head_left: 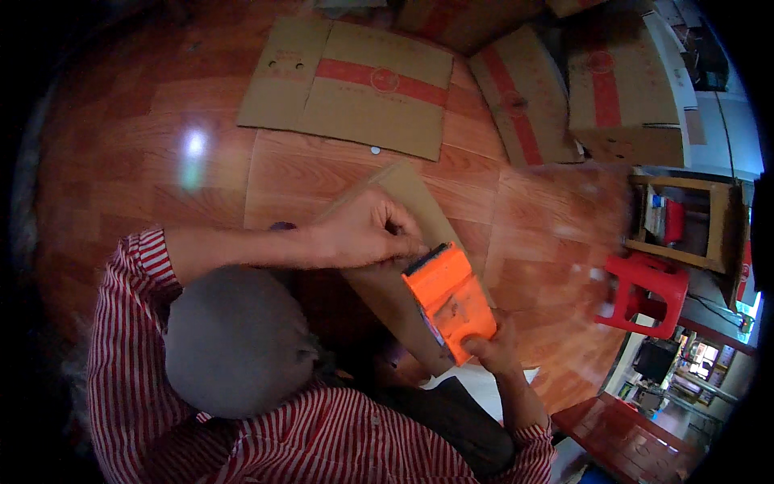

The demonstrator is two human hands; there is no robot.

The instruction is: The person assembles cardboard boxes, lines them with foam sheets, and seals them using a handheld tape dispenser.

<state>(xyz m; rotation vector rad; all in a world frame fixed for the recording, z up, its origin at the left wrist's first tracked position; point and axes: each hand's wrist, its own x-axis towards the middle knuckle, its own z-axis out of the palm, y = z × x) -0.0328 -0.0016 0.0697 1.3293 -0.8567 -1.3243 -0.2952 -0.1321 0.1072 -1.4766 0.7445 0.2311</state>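
My right hand grips the lower end of an orange tape dispenser, thumb lying on its face. The dispenser is tilted, and a black strip runs along its upper edge. Beside that strip, my left hand is closed, its thumb and forefinger pinched together at the dispenser's corner. Whatever sits between those fingertips is too small to make out. Under both hands lies a long brown cardboard piece, slanting from upper left to lower right. The dispenser covers part of it.
A flattened carton with a red band lies on the wood-patterned floor ahead. More cartons stand at the far right. Nearer on the right are a red plastic stool and a wooden frame. A white sheet lies by my right forearm.
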